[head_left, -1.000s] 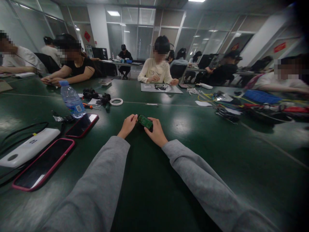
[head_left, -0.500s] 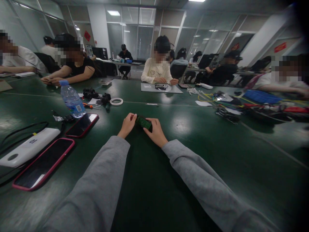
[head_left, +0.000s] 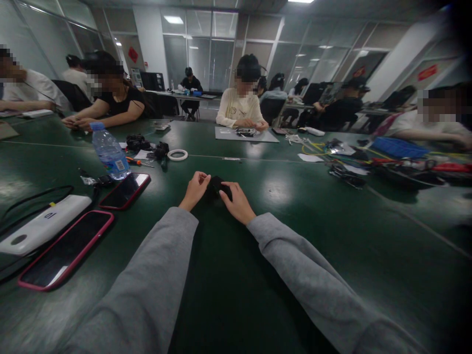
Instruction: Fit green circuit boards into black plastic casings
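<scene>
Between my hands, above the green table (head_left: 221,275), is a small black device (head_left: 216,183) with its dark side towards me. Its exact kind is hard to make out. My right hand (head_left: 238,200) grips it from the right, fingers over the top edge and thumb on the near side. On the other side, my left hand (head_left: 196,188) has thumb and fingertips pinched at the device's left end. The green circuit board seen on it earlier is now out of sight.
On the left lie two red-cased phones (head_left: 125,191), a white power bank (head_left: 44,223) with cables, and a water bottle (head_left: 110,152). Beyond are a tape roll (head_left: 177,155) and a screwdriver (head_left: 140,162). Wires and a blue tray (head_left: 400,147) are at right; a co-worker (head_left: 241,105) sits opposite.
The device has been turned over in my hands: its green circuit board faced me before, and a black side does now. My hands have barely shifted.
</scene>
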Tool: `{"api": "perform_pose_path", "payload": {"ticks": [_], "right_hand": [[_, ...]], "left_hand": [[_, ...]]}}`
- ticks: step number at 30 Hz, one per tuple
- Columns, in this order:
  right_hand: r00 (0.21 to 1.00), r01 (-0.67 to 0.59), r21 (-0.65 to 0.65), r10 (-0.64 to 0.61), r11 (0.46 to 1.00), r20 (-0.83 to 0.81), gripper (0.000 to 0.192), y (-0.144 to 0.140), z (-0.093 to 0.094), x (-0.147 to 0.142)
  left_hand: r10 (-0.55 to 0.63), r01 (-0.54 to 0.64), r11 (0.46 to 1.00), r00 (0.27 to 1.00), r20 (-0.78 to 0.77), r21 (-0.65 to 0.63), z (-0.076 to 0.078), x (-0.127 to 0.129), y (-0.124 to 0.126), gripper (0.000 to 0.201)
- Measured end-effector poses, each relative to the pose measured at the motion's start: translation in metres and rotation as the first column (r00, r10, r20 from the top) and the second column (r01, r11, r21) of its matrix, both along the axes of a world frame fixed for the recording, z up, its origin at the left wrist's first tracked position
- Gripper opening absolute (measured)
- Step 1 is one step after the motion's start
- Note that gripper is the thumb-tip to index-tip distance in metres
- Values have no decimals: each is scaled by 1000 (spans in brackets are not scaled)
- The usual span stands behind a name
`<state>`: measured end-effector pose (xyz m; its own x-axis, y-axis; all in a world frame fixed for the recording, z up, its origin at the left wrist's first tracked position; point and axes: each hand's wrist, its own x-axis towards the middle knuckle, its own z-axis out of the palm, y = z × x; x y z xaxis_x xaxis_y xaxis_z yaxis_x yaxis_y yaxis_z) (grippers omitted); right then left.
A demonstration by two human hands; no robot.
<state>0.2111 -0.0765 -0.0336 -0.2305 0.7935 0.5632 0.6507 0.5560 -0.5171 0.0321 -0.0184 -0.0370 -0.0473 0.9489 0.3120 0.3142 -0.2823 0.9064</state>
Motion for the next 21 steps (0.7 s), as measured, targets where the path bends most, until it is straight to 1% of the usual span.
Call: {"api": "perform_pose_path", "payload": {"ticks": [4,9,16,21], "right_hand": [[1000,23,1,-23,1000,1,33,2,-1,1],[994,107,-1,-107,994,-11,32,4,-3,3],[985,171,-15,-171,985,-15,32,2,0,3],[984,176,-23,-176,984,-23,32,3,-1,4]], "left_hand": [[-9,10,999,1000,-24,49,-2,0,0,27],[-57,61,996,996,-70,67,-1,0,-2,28],[-116,124,988,989,-95,87,-1,1,-3,20],[-126,138,987,981,-150,77,-2,0,-3,17]]}}
